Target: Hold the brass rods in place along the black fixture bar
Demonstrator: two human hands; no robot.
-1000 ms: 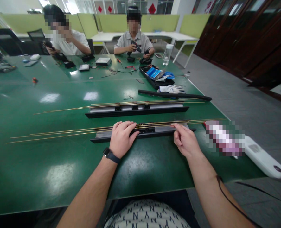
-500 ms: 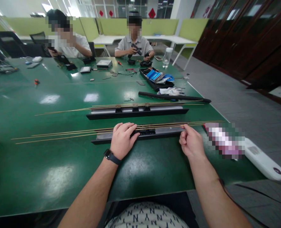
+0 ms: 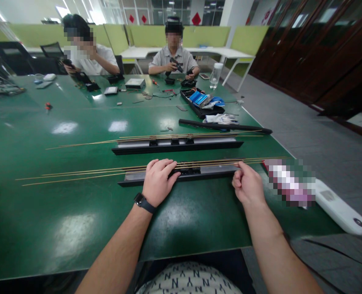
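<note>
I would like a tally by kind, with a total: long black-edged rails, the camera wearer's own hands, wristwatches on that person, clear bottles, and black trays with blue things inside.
Rails: 2 (front rail, rear rail)
Hands: 2 (left hand, right hand)
Wristwatch: 1
Clear bottle: 1
Black tray: 1
Total: 7
</note>
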